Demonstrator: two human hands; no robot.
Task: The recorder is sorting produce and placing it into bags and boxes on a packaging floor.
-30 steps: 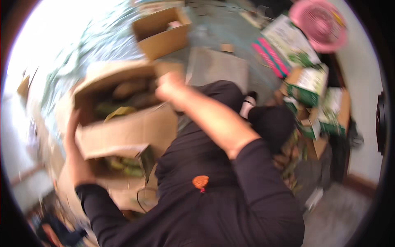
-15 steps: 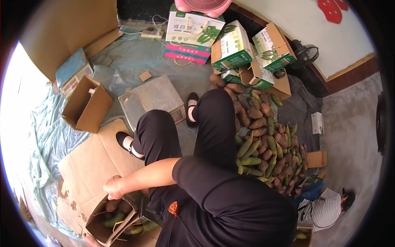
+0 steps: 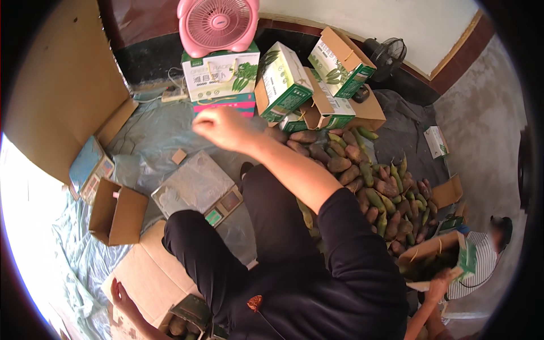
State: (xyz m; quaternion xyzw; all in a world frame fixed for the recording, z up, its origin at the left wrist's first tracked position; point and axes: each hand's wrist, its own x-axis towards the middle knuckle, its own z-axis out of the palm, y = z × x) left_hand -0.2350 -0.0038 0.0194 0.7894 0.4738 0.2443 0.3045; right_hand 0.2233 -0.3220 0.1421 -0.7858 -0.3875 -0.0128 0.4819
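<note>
My right hand (image 3: 221,127) is stretched forward over the plastic-covered floor, beyond a platform scale (image 3: 195,181) and in front of the stacked cartons. Its fingers are curled in, somewhat blurred, and no object shows in them. Low on the left, my left hand (image 3: 122,297) is open and empty above a flattened cardboard sheet (image 3: 156,258). Beside my left forearm stands a box holding sweet potatoes (image 3: 177,325) and green radishes, partly cut off by the lower edge. To the right of my legs lies a large heap of sweet potatoes (image 3: 339,164) and green radishes (image 3: 375,199).
A pink fan (image 3: 220,22) sits on a carton (image 3: 221,73); more green-white cartons (image 3: 283,79) stand beside it. An empty brown box (image 3: 127,215) is at left. At lower right a person in a striped shirt (image 3: 479,255) is near a carton (image 3: 428,258) gripped by another's hand (image 3: 439,283).
My right hand has left the filled box and swung forward toward the cartons. My left hand has come away from that box, and the view has shifted. A carton has come up at lower right.
</note>
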